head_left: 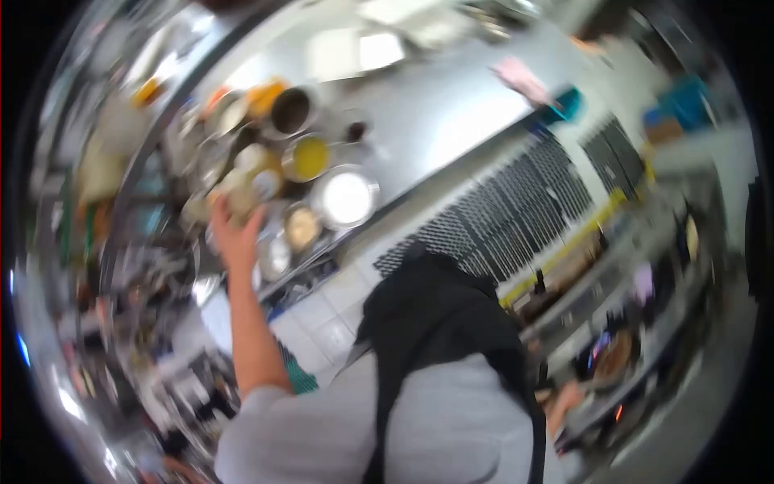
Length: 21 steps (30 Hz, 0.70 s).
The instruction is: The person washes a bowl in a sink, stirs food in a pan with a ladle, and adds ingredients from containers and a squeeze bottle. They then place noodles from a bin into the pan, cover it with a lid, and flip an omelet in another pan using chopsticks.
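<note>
My left hand (236,234) stretches over a crowded group of containers at the counter's left end. Its thumb and fingers are spread around a pale, rounded item (242,198); blur hides whether they grip it. Close by stand a bowl of yellow liquid (308,157), a round container of white contents (347,196) and a small container of beige food (301,227). Low on the right, my right hand (567,397) is beside the stove, its fingers apparently curled. What it holds is too blurred to make out. A brown-looking pan (617,355) lies just beyond it.
A steel counter (403,121) runs up to the right, with a dark pot (291,111) and white trays (347,52) on it. Another person's hand (520,78) with a teal cuff rests over its far part. Dark grated mats (492,214) lie between counter and stove (588,306).
</note>
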### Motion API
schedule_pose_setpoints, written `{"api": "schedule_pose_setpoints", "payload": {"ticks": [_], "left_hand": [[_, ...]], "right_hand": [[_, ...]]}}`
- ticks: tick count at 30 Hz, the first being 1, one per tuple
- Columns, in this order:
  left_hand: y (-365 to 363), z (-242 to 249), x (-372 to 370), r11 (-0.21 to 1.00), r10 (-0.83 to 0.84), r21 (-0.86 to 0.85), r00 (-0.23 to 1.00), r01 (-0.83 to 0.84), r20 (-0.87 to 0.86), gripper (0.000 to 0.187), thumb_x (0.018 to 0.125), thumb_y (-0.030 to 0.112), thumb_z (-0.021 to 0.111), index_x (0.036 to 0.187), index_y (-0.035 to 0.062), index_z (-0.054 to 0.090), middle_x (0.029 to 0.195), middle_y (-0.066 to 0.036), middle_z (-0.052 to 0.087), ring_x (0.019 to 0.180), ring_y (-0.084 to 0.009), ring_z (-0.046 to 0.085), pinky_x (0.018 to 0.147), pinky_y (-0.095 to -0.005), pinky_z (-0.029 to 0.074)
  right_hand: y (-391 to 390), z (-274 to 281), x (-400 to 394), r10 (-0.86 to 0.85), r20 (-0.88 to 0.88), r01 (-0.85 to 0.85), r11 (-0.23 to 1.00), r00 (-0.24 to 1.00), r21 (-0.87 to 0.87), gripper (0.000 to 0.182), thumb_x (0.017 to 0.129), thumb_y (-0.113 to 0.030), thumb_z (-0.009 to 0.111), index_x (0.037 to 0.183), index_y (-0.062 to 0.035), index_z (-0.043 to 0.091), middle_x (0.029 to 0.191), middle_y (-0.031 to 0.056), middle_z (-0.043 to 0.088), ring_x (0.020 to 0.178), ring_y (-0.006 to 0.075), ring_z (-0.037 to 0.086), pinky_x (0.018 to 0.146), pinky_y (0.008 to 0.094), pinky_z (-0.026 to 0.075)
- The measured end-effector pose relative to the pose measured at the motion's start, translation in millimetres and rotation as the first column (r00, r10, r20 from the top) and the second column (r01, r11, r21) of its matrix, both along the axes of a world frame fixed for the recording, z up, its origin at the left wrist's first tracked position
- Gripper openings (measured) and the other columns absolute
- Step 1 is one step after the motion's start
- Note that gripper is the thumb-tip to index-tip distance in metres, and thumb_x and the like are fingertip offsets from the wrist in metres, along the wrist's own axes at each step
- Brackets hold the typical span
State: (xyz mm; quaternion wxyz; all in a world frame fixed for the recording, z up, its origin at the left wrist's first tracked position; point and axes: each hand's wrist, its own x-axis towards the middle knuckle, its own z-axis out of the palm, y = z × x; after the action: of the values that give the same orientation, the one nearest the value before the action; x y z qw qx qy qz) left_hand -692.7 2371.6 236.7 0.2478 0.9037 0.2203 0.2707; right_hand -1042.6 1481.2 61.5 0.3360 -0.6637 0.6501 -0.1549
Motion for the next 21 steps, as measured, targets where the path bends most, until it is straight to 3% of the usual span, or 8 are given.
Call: {"api": "schedule_pose_setpoints", "payload": {"ticks": [2,3,9,11,14,17,19,21], "left_hand": [[26.8,-29.1,-2.8,0.994,0.003,-0.113,0.999,-0.008,-0.045,0.085,0.083,0.027,0.096,0.153,-0.0002,0.054,0.148,-0.021,0.064,0.131,-0.0340,0.065,0.113,-0.0449,0.051],[37.0,-38.9,-4.2,0.999,0.016,-0.040,0.995,-0.020,-0.095,0.084,0.084,0.028,0.095,0.152,0.0000,0.054,0.148,-0.022,0.064,0.130,-0.0368,0.065,0.112,-0.0467,0.052],[88.4,-78.5,-11.5,0.973,-0.010,0.217,0.963,0.071,-0.270,0.057,0.090,0.027,0.087,0.134,0.0025,0.060,0.109,-0.017,0.072,0.100,-0.0354,0.071,0.094,-0.0460,0.058],[145.6,-81.3,14.2,0.964,-0.026,0.239,0.931,0.120,-0.364,0.074,0.083,0.027,0.093,0.140,-0.0026,0.057,0.129,-0.025,0.071,0.114,-0.0511,0.069,0.104,-0.0551,0.056],[76.2,30.0,78.5,0.747,0.024,0.598,0.886,0.292,-0.464,0.056,0.091,0.027,0.088,0.131,-0.0024,0.063,0.119,-0.019,0.073,0.105,-0.0385,0.071,0.097,-0.0477,0.057],[-89.4,153.6,103.0,0.909,-0.246,0.185,0.840,0.373,-0.483,0.090,0.088,0.056,0.090,0.151,-0.0012,0.059,0.130,-0.025,0.073,0.111,-0.0419,0.072,0.108,-0.0571,0.054],[-91.2,111.1,153.8,0.756,-0.644,-0.089,0.712,0.649,-0.279,0.036,0.100,0.025,0.080,0.119,-0.0017,0.066,0.105,-0.011,0.069,0.096,-0.0228,0.065,0.088,-0.0379,0.055],[-157.7,88.2,183.8,0.582,-0.795,-0.181,0.507,0.793,-0.333,0.030,0.098,0.019,0.080,0.117,0.0023,0.064,0.094,-0.007,0.064,0.085,-0.0207,0.062,0.079,-0.0358,0.054]], "right_hand": [[0.2,-18.4,-7.2,-0.028,0.009,0.028,0.999,1.000,-0.018,0.053,0.096,-0.018,0.076,0.141,0.0058,0.061,0.121,0.0234,0.073,0.100,0.0345,0.072,0.095,0.0487,0.061],[-26.7,-74.3,-38.3,0.045,-0.223,-0.138,0.896,0.974,-0.422,0.051,0.094,-0.020,0.077,0.135,0.0072,0.064,0.117,0.0250,0.074,0.098,0.0365,0.072,0.095,0.0492,0.060],[19.2,15.6,33.9,-0.246,0.418,0.258,0.966,0.874,0.030,0.020,0.091,-0.006,0.069,0.110,0.0016,0.070,0.084,0.0076,0.067,0.070,0.0182,0.062,0.062,0.0372,0.050],[46.8,67.6,49.6,-0.348,0.517,0.267,0.936,0.782,0.228,0.010,0.099,-0.011,0.066,0.091,-0.0110,0.059,0.074,-0.0008,0.056,0.056,0.0125,0.052,0.051,0.0324,0.040],[70.7,105.8,51.8,-0.481,0.562,0.322,0.874,0.673,0.363,0.010,0.103,-0.015,0.066,0.097,-0.0120,0.058,0.075,-0.0008,0.058,0.058,0.0120,0.053,0.052,0.0310,0.042],[101.0,113.5,29.0,-0.530,0.662,0.329,0.848,0.530,0.416,0.013,0.107,-0.019,0.067,0.100,-0.0133,0.057,0.077,-0.0007,0.059,0.060,0.0114,0.054,0.053,0.0302,0.045],[131.6,111.9,13.7,-0.530,0.714,0.348,0.846,0.458,0.404,0.019,0.109,-0.025,0.068,0.099,-0.0138,0.056,0.079,-0.0006,0.060,0.062,0.0113,0.054,0.054,0.0301,0.046],[170.3,105.7,-3.0,-0.563,0.677,0.441,0.817,0.473,0.371,0.019,0.108,-0.027,0.069,0.104,-0.0151,0.056,0.079,-0.0027,0.057,0.063,0.0098,0.053,0.053,0.0280,0.045]]}}
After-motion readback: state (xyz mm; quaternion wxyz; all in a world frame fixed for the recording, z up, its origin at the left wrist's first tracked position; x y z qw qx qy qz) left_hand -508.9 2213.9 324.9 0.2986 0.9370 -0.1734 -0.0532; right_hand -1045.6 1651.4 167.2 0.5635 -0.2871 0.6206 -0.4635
